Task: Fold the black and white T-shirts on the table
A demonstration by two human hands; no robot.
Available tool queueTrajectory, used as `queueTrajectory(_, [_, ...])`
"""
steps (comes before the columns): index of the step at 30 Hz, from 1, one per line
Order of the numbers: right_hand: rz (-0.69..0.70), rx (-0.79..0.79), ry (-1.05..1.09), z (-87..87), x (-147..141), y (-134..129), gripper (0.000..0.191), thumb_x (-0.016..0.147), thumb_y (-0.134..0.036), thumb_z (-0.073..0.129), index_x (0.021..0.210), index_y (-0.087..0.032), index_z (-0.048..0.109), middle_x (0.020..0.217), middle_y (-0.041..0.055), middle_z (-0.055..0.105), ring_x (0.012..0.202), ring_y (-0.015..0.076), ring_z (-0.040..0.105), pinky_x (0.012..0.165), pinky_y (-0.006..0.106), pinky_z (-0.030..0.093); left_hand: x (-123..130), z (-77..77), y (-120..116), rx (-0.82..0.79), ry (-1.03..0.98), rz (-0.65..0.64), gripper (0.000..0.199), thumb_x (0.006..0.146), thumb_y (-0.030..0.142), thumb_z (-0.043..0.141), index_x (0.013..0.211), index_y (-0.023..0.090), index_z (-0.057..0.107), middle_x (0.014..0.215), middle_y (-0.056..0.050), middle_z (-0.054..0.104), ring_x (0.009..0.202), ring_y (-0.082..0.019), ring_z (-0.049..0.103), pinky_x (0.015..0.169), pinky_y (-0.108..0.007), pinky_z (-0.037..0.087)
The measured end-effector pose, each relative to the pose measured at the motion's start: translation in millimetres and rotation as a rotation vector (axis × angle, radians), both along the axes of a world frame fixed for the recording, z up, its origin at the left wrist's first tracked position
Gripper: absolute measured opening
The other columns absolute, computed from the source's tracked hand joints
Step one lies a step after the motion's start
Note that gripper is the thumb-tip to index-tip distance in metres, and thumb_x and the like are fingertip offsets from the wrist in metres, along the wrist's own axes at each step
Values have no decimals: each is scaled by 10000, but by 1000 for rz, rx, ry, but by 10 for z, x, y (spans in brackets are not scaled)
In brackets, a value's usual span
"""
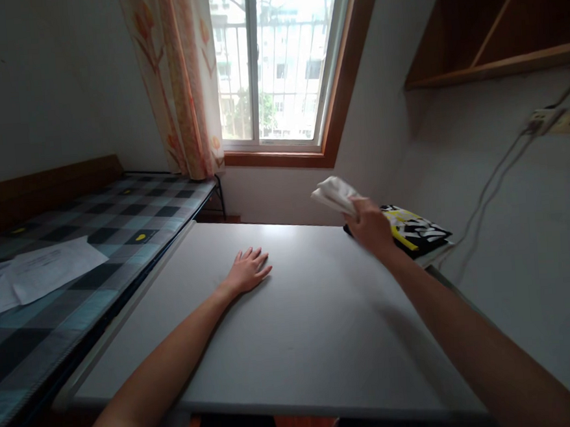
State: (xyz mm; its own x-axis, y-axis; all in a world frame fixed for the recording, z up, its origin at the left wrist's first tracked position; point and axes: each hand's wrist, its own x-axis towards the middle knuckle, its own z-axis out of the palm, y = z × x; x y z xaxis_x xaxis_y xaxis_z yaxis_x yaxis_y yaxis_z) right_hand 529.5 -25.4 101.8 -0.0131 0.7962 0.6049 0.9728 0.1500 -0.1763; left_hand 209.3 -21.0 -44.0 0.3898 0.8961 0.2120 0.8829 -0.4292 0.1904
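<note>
A white table (293, 330) stretches out in front of me. My left hand (248, 270) lies flat on its surface, left of the middle, with fingers spread and nothing held. Raised above the far right part of the table, my right hand (371, 225) grips a folded white cloth (335, 194), which sticks out to the left of the fingers. Behind and right of that hand rests a black, white and yellow patterned item (420, 230) at the table's right back corner.
A bed with a checkered mattress (71, 225) runs along the left, bearing white papers (49, 272). Beyond the table are a curtain (183, 84) and a window (279, 71). A wooden shelf (499, 68) and a socket with cables (544, 119) are on the right wall.
</note>
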Motion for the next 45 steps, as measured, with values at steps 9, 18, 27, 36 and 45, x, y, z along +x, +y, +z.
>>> queueTrajectory(9, [360, -543, -262, -620, -803, -113, 568, 824, -582, 586, 1280, -245, 619, 1273, 84, 642, 1097, 269, 619, 894, 323, 469, 33, 114, -32, 248, -247, 127, 363, 970, 376, 395, 1270, 256, 561, 1289, -75, 572, 1199, -240, 507, 1038, -408, 377])
queueTrajectory(18, [357, -524, 88, -713, -974, 49, 357, 884, -460, 498, 883, -179, 717, 848, 87, 720, 758, 201, 630, 668, 272, 445, 66, 214, -185, 418, -274, 51, 373, 987, 368, 361, 1273, 219, 547, 1279, -121, 529, 1205, -250, 463, 1035, -423, 345])
queueTrajectory(27, [143, -414, 675, -466, -128, 252, 189, 739, -244, 581, 862, -137, 675, 814, 76, 704, 736, 175, 640, 666, 275, 497, 217, 222, -230, 166, -124, -361, 412, 940, 323, 437, 1337, 259, 527, 1341, -87, 552, 1247, -222, 497, 1054, -379, 367])
queueTrajectory(36, [778, -332, 185, -912, -533, 73, 174, 811, -194, 605, 919, -219, 739, 1107, 90, 702, 1064, 223, 624, 942, 393, 474, 255, 209, -273, 146, -67, -481, 389, 819, 178, 509, 1182, 238, 635, 1162, -75, 644, 1162, -231, 523, 1042, -388, 339])
queueTrajectory(45, [723, -405, -340, -980, -953, 79, 180, 888, -263, 581, 854, -200, 746, 923, 92, 724, 923, 204, 636, 904, 359, 383, 197, 347, -196, 165, 4, -374, 484, 983, 352, 383, 612, 180, 642, 598, -28, 634, 647, -151, 569, 848, -350, 380])
